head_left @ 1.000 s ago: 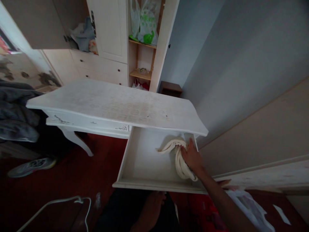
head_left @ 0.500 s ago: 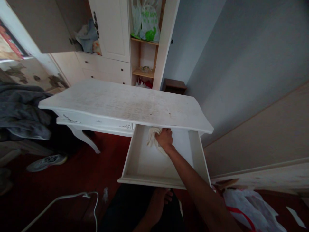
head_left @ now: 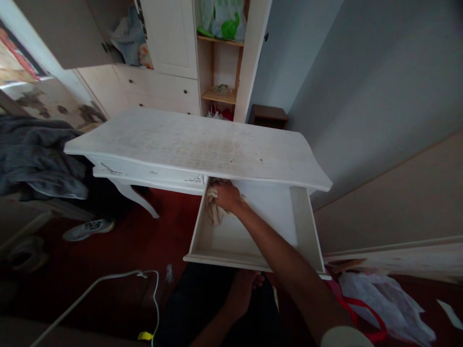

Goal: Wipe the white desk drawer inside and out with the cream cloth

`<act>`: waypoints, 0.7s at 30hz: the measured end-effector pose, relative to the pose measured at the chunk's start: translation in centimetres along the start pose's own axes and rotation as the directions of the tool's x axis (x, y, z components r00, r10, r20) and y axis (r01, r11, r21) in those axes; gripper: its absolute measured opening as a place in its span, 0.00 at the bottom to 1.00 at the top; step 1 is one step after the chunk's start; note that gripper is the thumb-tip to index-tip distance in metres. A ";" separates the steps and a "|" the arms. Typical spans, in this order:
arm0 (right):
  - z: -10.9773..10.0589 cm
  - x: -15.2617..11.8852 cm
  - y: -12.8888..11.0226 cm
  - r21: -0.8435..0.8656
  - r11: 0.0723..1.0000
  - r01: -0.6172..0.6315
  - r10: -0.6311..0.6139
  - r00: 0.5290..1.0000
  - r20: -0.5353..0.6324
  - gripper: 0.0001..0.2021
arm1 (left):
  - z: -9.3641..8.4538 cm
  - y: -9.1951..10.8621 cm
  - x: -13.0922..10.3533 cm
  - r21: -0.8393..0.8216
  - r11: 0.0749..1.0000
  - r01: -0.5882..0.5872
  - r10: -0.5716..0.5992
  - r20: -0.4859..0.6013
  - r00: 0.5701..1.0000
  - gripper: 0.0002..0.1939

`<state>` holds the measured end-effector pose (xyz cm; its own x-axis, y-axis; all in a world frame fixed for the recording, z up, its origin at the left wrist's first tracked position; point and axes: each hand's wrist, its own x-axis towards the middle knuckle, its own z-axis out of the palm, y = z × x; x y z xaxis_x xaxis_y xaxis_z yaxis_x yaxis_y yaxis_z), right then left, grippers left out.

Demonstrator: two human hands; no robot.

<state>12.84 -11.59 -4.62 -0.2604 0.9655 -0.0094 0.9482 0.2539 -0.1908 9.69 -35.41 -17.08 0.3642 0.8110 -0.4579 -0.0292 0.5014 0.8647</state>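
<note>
A crumpled cream cloth is bunched under my right hand, which grips it with bent fingers. Both are at the back left corner of a pulled-out white drawer, against its left wall. My right forearm crosses the drawer from the lower right. Below the drawer's front edge is my left hand, fingers curled; what is in them, if anything, is hidden. Whether that hand touches the drawer's underside I cannot tell. The drawer belongs to a white desk whose top has brownish smudges.
A white wardrobe with open doors stands behind the desk, near a small brown cabinet. Grey clothing is heaped at left, above a shoe. A white cable and plastic bags lie on the red floor.
My right hand has moved left with the cloth, from the drawer's back middle to its left wall. My left hand stays below the drawer front. The view has tilted slightly downward.
</note>
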 end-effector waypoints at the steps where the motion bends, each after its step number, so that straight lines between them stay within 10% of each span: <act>1: -0.1 -0.4 0.1 -0.014 0.999 0.038 -0.038 0.999 0.021 0.18 | 0.0 -0.1 0.1 -0.002 1.000 0.001 -0.001 -0.002 1.000 0.24; 7: 0.5 -4.8 -1.4 -0.086 0.959 0.269 -0.253 0.954 0.163 0.16 | -0.2 0.6 -0.3 0.023 1.000 0.002 -0.002 0.003 1.000 0.21; 13: 0.8 -9.1 -2.7 -0.037 0.813 0.581 -0.541 0.779 0.317 0.12 | -0.4 1.0 -0.7 0.072 0.996 -0.051 0.048 0.036 0.998 0.23; 21: 0.7 -8.1 -1.5 0.070 0.661 0.747 -0.712 0.596 0.371 0.15 | -0.3 1.3 -0.8 0.053 0.999 -0.007 0.006 0.013 1.000 0.23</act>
<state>13.42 -19.82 -4.99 -0.8981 0.3726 -0.2338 0.4198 0.8848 -0.2021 9.02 -35.33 -15.65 0.3761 0.8102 -0.4496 0.0177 0.4788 0.8777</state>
